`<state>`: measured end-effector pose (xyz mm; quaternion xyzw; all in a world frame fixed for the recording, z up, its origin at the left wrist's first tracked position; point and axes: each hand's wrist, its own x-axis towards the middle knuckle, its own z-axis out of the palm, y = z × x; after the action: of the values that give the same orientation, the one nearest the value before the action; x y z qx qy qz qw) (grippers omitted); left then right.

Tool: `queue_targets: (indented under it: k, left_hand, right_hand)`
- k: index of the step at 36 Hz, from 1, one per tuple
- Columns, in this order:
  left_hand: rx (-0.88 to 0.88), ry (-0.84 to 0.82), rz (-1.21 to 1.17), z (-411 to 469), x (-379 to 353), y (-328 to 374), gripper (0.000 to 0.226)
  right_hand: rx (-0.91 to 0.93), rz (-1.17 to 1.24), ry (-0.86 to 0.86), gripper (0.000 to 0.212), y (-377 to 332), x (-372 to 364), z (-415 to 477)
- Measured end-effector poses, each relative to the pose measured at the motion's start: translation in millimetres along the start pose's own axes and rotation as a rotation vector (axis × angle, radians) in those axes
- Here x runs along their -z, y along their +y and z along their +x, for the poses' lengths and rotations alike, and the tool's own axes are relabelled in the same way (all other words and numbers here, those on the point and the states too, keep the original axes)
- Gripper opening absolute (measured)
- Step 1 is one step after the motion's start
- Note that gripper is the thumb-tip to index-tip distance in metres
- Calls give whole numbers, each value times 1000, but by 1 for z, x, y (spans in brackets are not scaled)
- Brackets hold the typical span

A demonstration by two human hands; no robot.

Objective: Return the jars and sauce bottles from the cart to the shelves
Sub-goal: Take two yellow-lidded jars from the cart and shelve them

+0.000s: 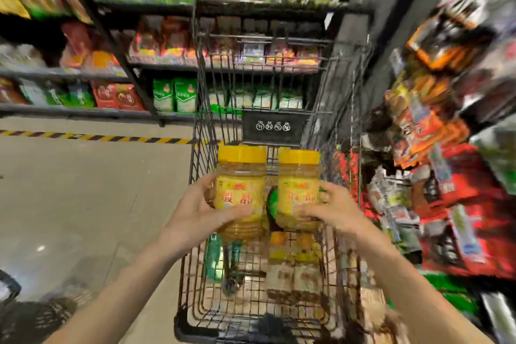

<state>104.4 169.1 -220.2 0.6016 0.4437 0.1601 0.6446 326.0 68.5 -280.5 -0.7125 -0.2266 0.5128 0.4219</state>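
One head-worn view, wide-angle, looking forward and down.
It looks steeply into the wire cart (259, 274) close below, along both forearms; shelves (173, 67) stand ahead and to the right, floor (69, 190) left. Edges are blurred.

A yellow-and-black hazard stripe (92, 137) crosses the grey floor (69, 204). Beyond the stripe stand green-and-white bags (174, 95) and, to their left, red packets (118, 96); far right of it, blurred orange snack packs (430, 131) hang.
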Motion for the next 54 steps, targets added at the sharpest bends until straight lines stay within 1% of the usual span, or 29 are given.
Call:
queue_targets:
  k: [4, 7, 10, 13, 19, 23, 26, 29, 32, 33, 35, 36, 38, 39, 40, 41, 43, 44, 48, 50, 51, 53, 54]
  left_hand:
    - [-97, -64, 41, 2, -6, 35, 50]
    - [-173, -96, 57, 4, -12, 60, 55]
    - [-251, -127, 74, 4, -18, 82, 59]
    - [-338, -179, 131, 3, -26, 98, 53]
    - [-443, -364, 129, -7, -49, 119, 54]
    - [-499, -522, 147, -23, -74, 132, 71]
    - [-528, -637, 130, -41, -101, 138, 77]
    - [-564, -757, 138, -65, -133, 141, 80]
    - [-612, -884, 155, -95, -164, 144, 75]
    - [-628, -928, 159, -107, -174, 144, 78]
    - [-635, -1020, 158, -132, -192, 144, 89]
    - [-635, -1067, 157, -145, -201, 142, 86]
    - [-647, -1162, 153, -172, -218, 139, 70]
    - [-654, -1208, 152, -187, -225, 137, 68]
    - [-664, -1252, 154, -202, -233, 135, 74]
    - [-668, -1292, 156, -216, -239, 132, 84]
    - [-664, -1357, 155, -243, -251, 128, 100]
    - [-664, -1386, 155, -255, -257, 124, 102]
    - [-682, -1491, 163, -314, -272, 109, 84]
    - [-662, -1542, 152, -348, -281, 96, 76]
    - [-661, -1556, 152, -358, -283, 93, 78]
    - [-679, -1599, 161, -391, -289, 81, 97]
    - [-685, -1612, 166, -407, -291, 75, 102]
  right_hand:
    - [143, 1, 87, 51, -35, 26, -34]
    - [230, 7, 172, 48, -57, 37, -60]
    - [291, 48, 249, 47, -71, 43, -88]
    - [334, 91, 343, 45, -75, 47, -117]
    - [403, 135, 567, 51, -70, 45, -194]
    - [431, 150, 742, 48, -55, 40, -249]
    - [428, 169, 849, 46, -43, 38, -295]
    - [415, 163, 991, 46, -30, 34, -347]
    - [403, 135, 1147, 48, -15, 25, -401]
    - [401, 140, 1199, 50, -9, 20, -417]
    - [386, 162, 1303, 61, 3, 10, -448]
    - [378, 169, 1351, 64, 10, 5, -463]
    - [368, 180, 1431, 64, 24, -7, -492]
    - [364, 190, 1465, 62, 31, -14, -507]
    - [362, 198, 1501, 57, 37, -21, -521]
    - [361, 208, 1536, 52, 44, -28, -535]
    - [352, 231, 1589, 51, 57, -42, -562]
    - [344, 238, 1616, 52, 64, -49, -575]
    - [332, 253, 1715, 50, 90, -75, -623]
    - [322, 248, 1761, 51, 105, -90, -651]
    - [318, 249, 1770, 53, 110, -94, -659]
    - [300, 248, 1815, 58, 124, -107, -686]
    - [291, 249, 1834, 59, 131, -114, -701]
